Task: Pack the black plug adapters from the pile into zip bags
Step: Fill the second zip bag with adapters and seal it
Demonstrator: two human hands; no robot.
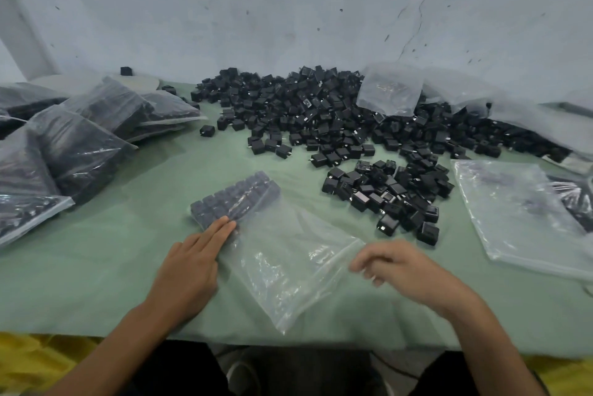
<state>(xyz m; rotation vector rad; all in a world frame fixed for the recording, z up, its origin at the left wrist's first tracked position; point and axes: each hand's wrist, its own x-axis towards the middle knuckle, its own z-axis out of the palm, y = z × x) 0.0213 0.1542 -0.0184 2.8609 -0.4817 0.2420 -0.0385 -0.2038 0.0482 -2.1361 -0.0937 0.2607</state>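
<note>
Head view: your left hand (189,270) lies flat, fingers (221,227) straight and together, pressing on the zip bag (288,264). The row of bagged adapters (234,200) is just past those fingertips. Your right hand (401,270) is loosely curled and blurred at the bag's open edge; can't tell if it pinches the plastic. The loose pile (321,113) is beyond your right fingers. Filled bags (80,145) are left of your left fingers. Empty bags (519,213) are right of the right ones.
</note>
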